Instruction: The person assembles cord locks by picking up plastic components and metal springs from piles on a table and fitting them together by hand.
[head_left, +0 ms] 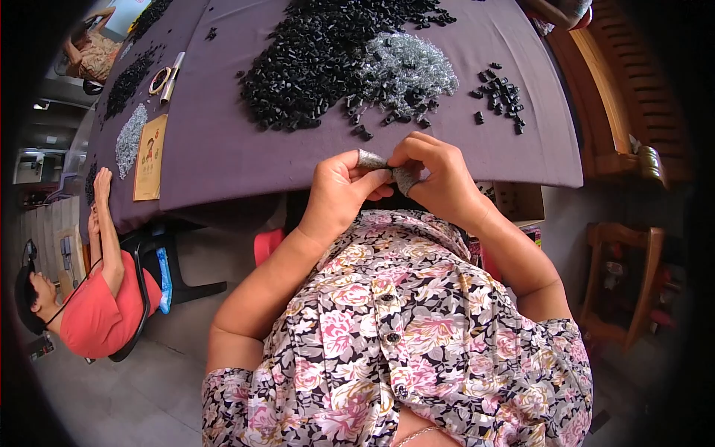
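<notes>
two hands in two finger covers meet near one large black heap.

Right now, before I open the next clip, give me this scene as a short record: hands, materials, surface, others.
Hands: left hand and right hand meet at the fingertips; anything held is mostly hidden
Wraps: grey, one on each hand
Materials: black pieces, clear pieces beside them
Surface: purple-grey cloth
Also: yellow booklet
Others: person in red, left
</notes>
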The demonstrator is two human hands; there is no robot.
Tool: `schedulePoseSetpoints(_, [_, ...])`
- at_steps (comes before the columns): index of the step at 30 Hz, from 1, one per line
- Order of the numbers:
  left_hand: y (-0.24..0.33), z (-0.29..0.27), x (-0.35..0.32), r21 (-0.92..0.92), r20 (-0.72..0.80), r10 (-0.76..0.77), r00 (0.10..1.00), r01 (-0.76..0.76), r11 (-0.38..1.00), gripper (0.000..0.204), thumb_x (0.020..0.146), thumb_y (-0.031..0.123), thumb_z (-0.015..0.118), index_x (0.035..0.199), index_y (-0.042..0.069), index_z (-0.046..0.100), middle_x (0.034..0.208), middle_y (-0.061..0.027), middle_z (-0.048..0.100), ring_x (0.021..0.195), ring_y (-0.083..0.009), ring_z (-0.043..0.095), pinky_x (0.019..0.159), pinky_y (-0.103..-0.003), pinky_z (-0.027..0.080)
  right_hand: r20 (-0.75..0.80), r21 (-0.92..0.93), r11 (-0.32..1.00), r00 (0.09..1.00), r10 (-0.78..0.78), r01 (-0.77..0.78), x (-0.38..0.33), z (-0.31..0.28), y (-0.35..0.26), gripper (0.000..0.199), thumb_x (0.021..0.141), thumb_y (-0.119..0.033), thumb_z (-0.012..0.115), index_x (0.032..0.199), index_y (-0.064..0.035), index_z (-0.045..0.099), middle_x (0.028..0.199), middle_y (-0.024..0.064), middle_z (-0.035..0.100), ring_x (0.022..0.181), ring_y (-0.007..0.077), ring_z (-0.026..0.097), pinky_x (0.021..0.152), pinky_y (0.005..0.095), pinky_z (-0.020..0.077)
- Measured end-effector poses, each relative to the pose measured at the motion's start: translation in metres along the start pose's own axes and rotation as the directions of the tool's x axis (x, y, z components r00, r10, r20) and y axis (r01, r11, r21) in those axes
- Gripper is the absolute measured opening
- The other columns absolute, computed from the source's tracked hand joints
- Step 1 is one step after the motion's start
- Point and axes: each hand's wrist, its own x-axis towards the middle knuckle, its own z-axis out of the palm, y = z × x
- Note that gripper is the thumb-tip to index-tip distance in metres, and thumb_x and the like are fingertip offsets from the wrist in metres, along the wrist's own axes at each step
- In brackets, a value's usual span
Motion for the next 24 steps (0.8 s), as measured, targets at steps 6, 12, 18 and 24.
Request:
schedulePoseSetpoints(6, [-0.005,0.001,0.001,-0.004,0.009,-0.001,1.0,0.001,1.0,0.008,0.092,0.005,0.068,0.097,-0.001,0.067,0.086,-0.0043,0.07,0.072,-0.0087,0.066,0.066,-0.021,0.054,0.198,-0.411,0.878,0.964,-0.176,0.244,0.007,-0.009,-0.019,0.019,0.072,-0.001,0.067,0.086,-0.0003,0.055,0.086,0.0142,0.058,0.081,0.0366,0.063,0.069,0.0453,0.0514])
schedulePoseSetpoints(12, [0.0,0.003,0.0,-0.067,0.045,-0.033,0.998,0.036,0.997,0.009,0.091,0.006,0.068,0.096,-0.001,0.066,0.086,-0.0042,0.07,0.071,-0.0089,0.066,0.066,-0.021,0.055,0.241,-0.436,0.88,0.967,-0.088,0.188,0.007,-0.01,-0.028,0.026,0.067,0.005,0.065,0.089,-0.0026,0.053,0.088,0.0143,0.057,0.083,0.0386,0.06,0.069,0.0475,0.0484])
schedulePoseSetpoints(18, [0.001,0.004,-0.001,-0.121,0.032,-0.007,0.999,0.011,0.993,0.01,0.091,0.008,0.069,0.095,-0.001,0.066,0.085,-0.0043,0.07,0.07,-0.0082,0.066,0.064,-0.021,0.054,0.211,-0.257,0.965,0.977,0.001,0.054,0.012,-0.015,-0.027,0.022,0.07,0.005,0.065,0.09,0.0,0.057,0.085,0.0152,0.059,0.082,0.0379,0.062,0.071,0.0433,0.0499])
schedulePoseSetpoints(24, [-0.009,0.005,0.008,-0.117,0.025,-0.031,0.999,0.033,0.993,0.01,0.091,0.007,0.069,0.095,-0.001,0.065,0.085,-0.0041,0.07,0.071,-0.008,0.066,0.064,-0.02,0.054,0.196,-0.221,0.975,0.98,0.031,0.013,0.016,-0.015,-0.013,0.017,0.072,0.005,0.066,0.088,0.0018,0.061,0.085,0.0158,0.061,0.079,0.0358,0.063,0.069,0.0404,0.051])
